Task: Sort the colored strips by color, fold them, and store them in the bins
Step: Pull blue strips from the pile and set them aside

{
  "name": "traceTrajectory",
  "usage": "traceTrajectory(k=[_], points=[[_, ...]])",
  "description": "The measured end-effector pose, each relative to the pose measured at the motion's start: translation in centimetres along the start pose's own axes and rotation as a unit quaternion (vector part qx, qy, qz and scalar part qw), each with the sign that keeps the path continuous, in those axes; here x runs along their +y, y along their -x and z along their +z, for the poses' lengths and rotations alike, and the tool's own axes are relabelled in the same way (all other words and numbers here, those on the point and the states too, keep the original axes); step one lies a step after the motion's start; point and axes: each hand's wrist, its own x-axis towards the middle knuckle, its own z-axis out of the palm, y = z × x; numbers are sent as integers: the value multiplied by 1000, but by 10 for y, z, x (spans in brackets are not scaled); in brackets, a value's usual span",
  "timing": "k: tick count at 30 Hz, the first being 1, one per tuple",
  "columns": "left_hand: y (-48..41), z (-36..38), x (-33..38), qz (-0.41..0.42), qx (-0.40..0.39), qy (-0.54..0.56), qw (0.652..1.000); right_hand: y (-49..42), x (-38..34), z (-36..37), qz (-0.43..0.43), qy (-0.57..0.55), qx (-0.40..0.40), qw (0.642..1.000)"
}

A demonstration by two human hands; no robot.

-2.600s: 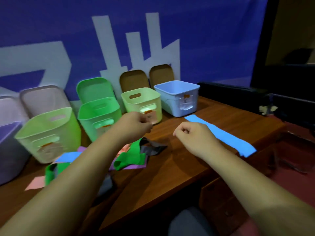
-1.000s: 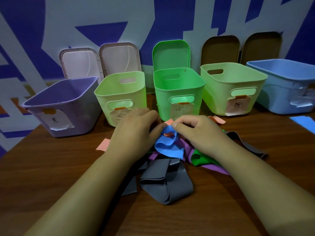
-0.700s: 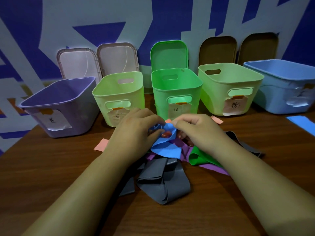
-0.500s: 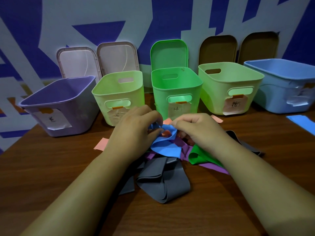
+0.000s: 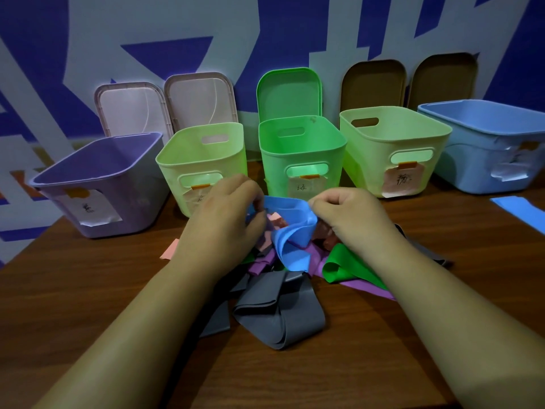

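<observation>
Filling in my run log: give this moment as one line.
step: sorting | left hand: pinches blue strip | right hand: pinches same strip | pile: beneath, on table

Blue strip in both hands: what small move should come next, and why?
Probably lift the blue strip higher and pull it taut. The left hand and right hand pinch its top edge, but its lower part hangs crumpled onto the purple strip and grey strip, so folding looks premature.
</observation>
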Motion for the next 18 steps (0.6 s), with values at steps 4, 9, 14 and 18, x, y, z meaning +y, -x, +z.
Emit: traceTrajectory(k=[4,9,14,18], points=[[0,-11,-12,-90,56,-10,994,-5,7,-7,6,31,60,998],[5,-29,-23,-115,111,9,987,-11,13,-16,-10,80,150,985],[11,-42,-10,7,-120,139,983,-11,16,-14,-11,65,128,990],[8,-44,-2,2,-150,265,952,-8,11,-10,-30,94,107,989]])
